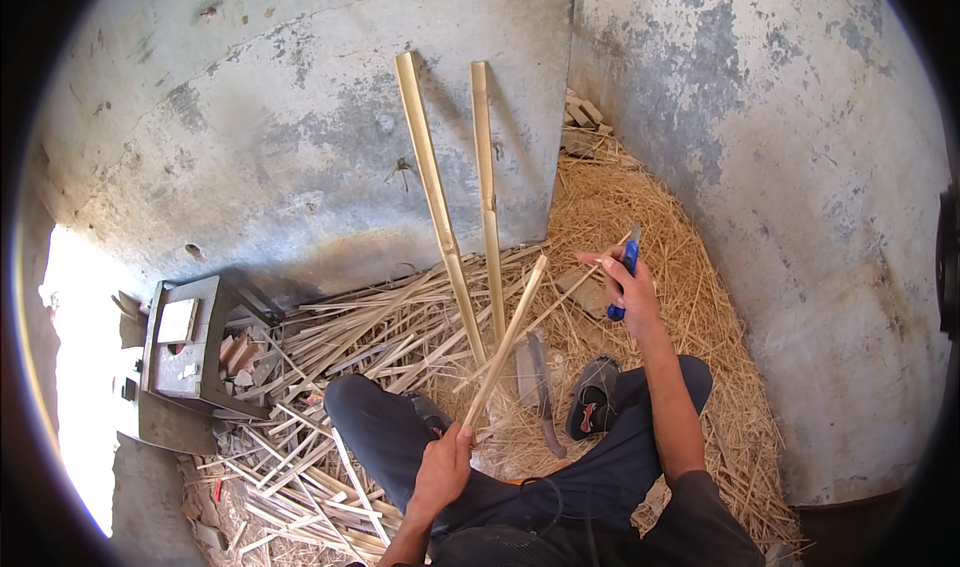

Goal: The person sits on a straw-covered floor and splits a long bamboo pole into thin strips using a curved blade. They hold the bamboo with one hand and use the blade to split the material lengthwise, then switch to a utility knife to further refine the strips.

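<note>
My left hand is closed round the lower end of a split bamboo strip, which slants up and away to the right over my lap. In my right hand is a blue utility knife, its blade pointing up and its handle running down through my fingers. A thin bamboo sliver runs from beside the strip up to my right fingertips; I cannot tell if they pinch it. On the floor between my feet lies a long, dark-bladed knife.
Two tall bamboo pieces lean on the worn wall ahead. Many loose bamboo strips cover the floor at left, with straw-like shavings at right. A wooden stool lies tipped at left. My shoe rests near the knife.
</note>
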